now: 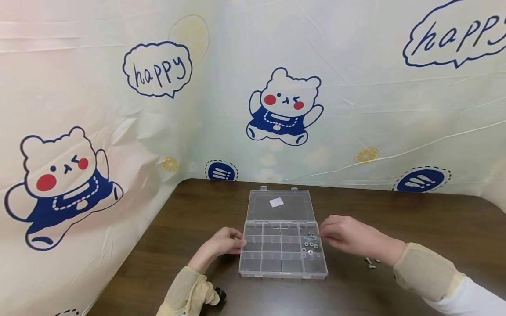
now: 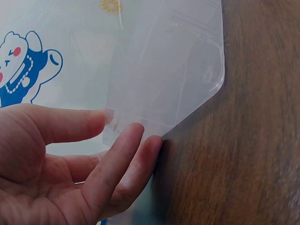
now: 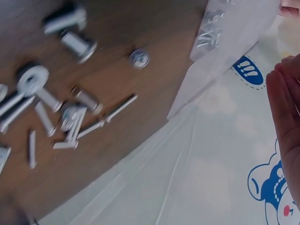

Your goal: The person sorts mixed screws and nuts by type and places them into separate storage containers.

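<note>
Beige left cuff (image 1: 183, 287), cropped below, is seen beside an indistinct black object (image 1: 222, 294), while the compartment box (image 1: 282, 275), lid (image 1: 293, 211) near the table's (image 1: 348, 289) back edge, is gripped by the left hand (image 1: 221, 241), and whether anything is pinched by the right hand (image 1: 352, 235) cannot be told.

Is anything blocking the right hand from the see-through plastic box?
Nothing visible is. The bare right hand is at the right edge of the clear, rectangular plastic box; its transparent plastic lid is open at the far side.

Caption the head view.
Left fingers touch an open, clear, rectangular plastic organizer; right fingers near its silver metal screws.
</note>
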`<state>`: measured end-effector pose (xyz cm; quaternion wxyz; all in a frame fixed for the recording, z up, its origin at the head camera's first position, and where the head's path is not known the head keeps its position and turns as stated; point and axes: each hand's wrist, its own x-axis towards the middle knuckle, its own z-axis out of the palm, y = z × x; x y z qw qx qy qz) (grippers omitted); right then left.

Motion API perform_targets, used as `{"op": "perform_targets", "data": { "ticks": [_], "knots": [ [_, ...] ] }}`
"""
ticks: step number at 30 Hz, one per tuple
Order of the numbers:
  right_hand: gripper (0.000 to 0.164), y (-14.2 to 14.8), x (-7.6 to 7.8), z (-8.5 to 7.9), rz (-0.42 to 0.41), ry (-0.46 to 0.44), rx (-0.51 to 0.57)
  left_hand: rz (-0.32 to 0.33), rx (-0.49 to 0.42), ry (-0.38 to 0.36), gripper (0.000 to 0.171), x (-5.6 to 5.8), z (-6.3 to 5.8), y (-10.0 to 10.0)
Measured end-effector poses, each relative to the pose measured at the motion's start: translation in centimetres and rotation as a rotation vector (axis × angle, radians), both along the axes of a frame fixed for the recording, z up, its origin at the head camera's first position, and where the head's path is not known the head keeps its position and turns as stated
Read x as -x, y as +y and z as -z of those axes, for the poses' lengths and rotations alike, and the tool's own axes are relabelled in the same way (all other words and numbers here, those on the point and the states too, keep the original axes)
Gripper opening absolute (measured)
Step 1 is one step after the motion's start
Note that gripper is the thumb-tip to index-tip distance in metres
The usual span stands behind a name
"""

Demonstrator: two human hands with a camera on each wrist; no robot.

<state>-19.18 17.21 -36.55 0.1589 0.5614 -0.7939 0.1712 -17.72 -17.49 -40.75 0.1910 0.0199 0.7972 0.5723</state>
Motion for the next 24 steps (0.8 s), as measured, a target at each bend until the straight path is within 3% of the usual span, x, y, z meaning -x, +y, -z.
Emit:
{"op": "perform_targets", "data": {
  "ticks": [5,9,18,24],
  "knots": [
    [0.025,1.5,-0.2,-0.2,0.006,0.046,-0.060,-0.003,0.007,-0.004,0.026,-0.1,-0.1,0.0],
    [0.024,2.9,-0.5,-0.4,0.056,0.050,-0.123,-0.010,0.012,-0.005,0.027,-0.1,-0.1,0.1],
    [0.021,6.2,-0.5,0.6,0.170,-0.140,-0.210,-0.011,0.019,-0.008,0.027,0.0,0.0,0.1],
    [0.021,8.0,-0.6,1.8,0.189,-0.230,-0.206,-0.002,0.009,-0.005,0.026,0.0,0.0,0.1]
  ]
}}
